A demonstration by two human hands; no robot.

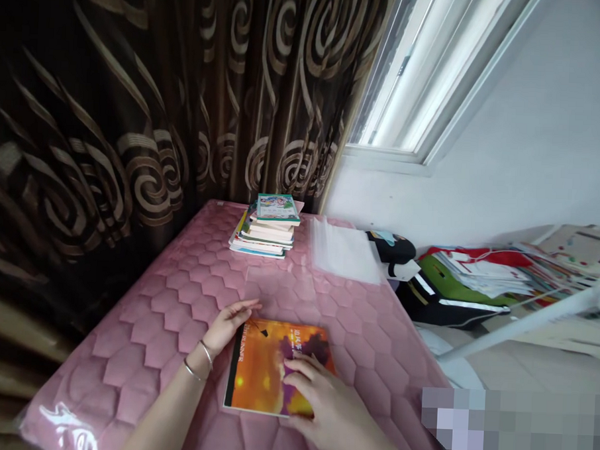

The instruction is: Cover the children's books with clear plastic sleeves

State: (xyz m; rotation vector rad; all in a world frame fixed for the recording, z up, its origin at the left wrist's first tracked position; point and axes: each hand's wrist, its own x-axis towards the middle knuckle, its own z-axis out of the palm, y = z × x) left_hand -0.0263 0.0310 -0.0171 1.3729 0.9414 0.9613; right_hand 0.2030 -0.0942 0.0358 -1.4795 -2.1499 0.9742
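A book (263,376) with an orange and purple cover and a dark spine strip lies flat before me. Beyond its top edge a clear plastic book cover (282,287) is spread out, hard to see against the pink surface. At the book's top left corner my left hand (233,318) has its fingers and thumb close together at the plastic's edge; the exact grip is partly hidden. My right hand (317,395) rests on the book's right side, fingers spread over the front, hiding part of the picture.
A stack of books (267,227) stands at the far end of the pink quilted surface (166,332). Beside it lies a pile of clear plastic covers (346,250). A black bag (396,246) and heaped papers (481,273) are at the right. A patterned curtain (226,96) hangs behind.
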